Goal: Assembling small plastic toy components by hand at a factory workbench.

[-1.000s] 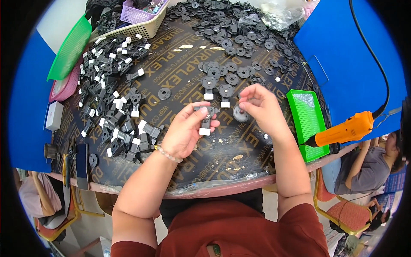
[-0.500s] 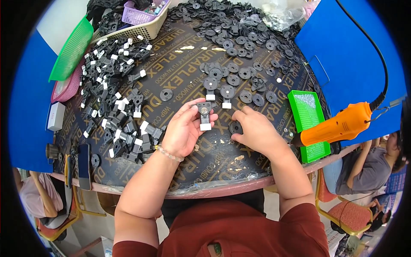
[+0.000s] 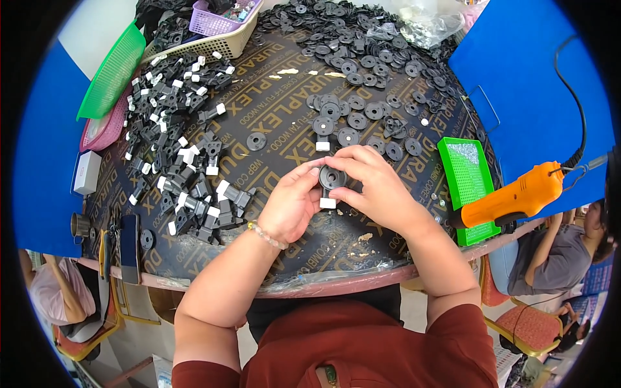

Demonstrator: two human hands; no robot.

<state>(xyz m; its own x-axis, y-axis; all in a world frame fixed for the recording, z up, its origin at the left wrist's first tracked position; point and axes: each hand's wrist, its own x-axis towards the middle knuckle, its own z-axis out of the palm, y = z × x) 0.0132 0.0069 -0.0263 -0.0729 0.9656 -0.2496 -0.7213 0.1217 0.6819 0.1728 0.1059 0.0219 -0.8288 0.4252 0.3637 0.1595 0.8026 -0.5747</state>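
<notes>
Both my hands meet over the near middle of the table. My left hand (image 3: 290, 197) is closed on a black bracket with a white end block (image 3: 328, 203), which points toward me. My right hand (image 3: 374, 187) grips a black disc (image 3: 332, 176) with a hole at its centre, and the disc lies on top of the bracket. Most of the bracket is hidden under the disc and my fingers. Just beyond my hands, two more discs (image 3: 348, 136) lie close together, and a white block (image 3: 323, 146) sticks out from under one of them.
Many white-tipped black brackets (image 3: 187, 152) are heaped at left. Loose black discs (image 3: 357, 120) spread across the middle and far right. An orange power screwdriver (image 3: 517, 197) hangs over a green tray (image 3: 451, 161) of small screws at right. Baskets (image 3: 223, 46) stand at far left.
My right hand has brought a disc from the table leftward onto the bracket. My left hand has moved slightly right and nearer, and the two hands now touch the same assembly.
</notes>
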